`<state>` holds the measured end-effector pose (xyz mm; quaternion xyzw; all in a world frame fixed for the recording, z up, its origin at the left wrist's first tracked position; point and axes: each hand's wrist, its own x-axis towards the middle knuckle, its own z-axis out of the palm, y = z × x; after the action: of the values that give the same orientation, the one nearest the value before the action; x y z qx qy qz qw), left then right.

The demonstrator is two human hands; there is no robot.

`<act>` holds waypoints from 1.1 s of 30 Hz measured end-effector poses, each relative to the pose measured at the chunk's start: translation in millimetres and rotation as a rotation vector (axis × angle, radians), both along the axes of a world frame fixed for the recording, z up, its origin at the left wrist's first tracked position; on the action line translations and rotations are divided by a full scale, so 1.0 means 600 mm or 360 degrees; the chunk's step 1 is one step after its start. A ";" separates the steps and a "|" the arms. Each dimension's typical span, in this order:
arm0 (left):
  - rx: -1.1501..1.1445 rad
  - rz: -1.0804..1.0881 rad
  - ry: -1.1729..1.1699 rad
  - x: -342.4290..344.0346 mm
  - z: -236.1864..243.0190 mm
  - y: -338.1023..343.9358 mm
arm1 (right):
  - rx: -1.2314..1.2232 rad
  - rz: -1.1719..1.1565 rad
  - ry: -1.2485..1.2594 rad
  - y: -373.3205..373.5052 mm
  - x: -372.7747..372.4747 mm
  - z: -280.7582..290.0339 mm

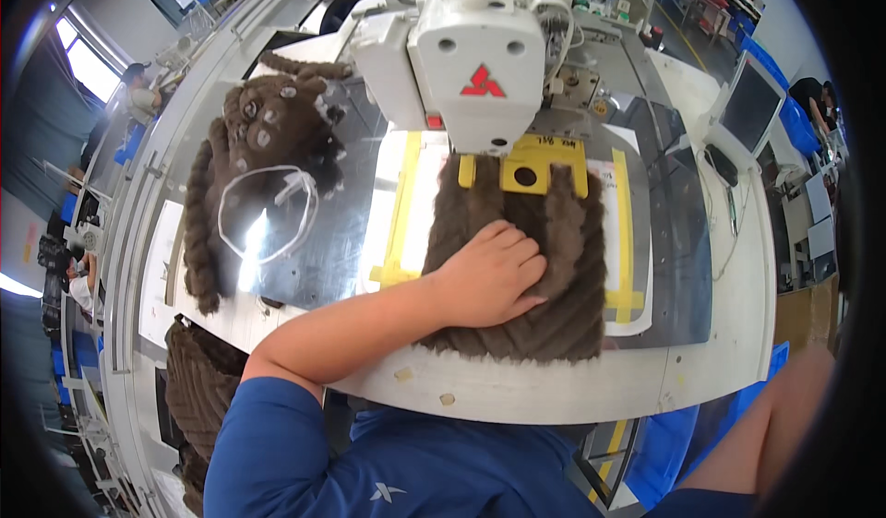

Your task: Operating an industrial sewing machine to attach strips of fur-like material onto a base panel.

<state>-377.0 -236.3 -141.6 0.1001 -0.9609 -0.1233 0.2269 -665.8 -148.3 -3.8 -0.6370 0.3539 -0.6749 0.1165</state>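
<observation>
My left hand (494,278) rests on a piece of brown ribbed plush fabric (452,324) under the head of a white sewing machine (475,52). Its fingers are curled together against the pile, and their tips are hidden. Just beyond them, a yellow clamp plate (524,154) with a round hole lies over the far part of the fabric. Fluffy strips (563,227) run down from the plate, beside my fingers. At the lower right only part of my bent right arm (784,416) shows; my right hand is out of the picture.
On the left of the table lies a heap of brown plush pieces (263,121), with a white ring-shaped outline (268,214) nearer me. Yellow tape (623,241) borders the work area. More brown fabric (198,380) hangs at lower left. A monitor (749,103) stands at right.
</observation>
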 end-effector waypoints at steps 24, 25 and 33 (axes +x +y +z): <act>0.0405 -0.0492 -0.0151 0.092 0.029 0.085 | 0.2073 0.0444 -0.1047 0.010 0.114 -0.171; 0.0418 -0.0427 0.0033 0.098 0.036 0.077 | 0.1950 0.0432 -0.1026 0.014 0.125 -0.172; 0.1509 0.0537 0.0356 0.187 0.056 -0.032 | 0.1115 0.0044 0.0338 0.088 0.128 -0.122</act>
<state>-264.9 -255.5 -108.0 0.3319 -0.7397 -0.5171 0.2746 -589.0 -95.7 -77.0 -0.6296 0.5650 -0.4412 0.2994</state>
